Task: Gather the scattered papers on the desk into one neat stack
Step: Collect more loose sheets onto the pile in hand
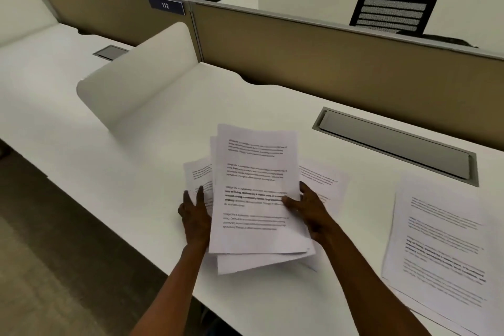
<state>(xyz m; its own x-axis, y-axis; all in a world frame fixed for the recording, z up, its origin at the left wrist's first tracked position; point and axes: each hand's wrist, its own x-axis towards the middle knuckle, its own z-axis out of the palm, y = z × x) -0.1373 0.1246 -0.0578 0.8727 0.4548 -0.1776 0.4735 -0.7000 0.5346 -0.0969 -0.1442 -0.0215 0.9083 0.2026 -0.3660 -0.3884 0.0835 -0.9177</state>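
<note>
A loose bundle of printed white papers [256, 188] is held a little above the white desk [141, 155], its sheets fanned and uneven. My right hand [308, 207] grips the bundle's right edge, thumb on top. My left hand [195, 213] rests at its left side with fingers spread on a sheet [197, 172] that sticks out to the left. Another sheet [324, 180] lies on the desk behind my right hand. Further right, one or more sheets [439, 248] lie flat near the desk's front edge.
A grey cable hatch [395, 144] is set into the desk behind the papers. A white curved divider [141, 76] stands at the left. A tan partition [327, 63] runs along the back, with black chairs [392, 11] beyond. Floor lies below at the left.
</note>
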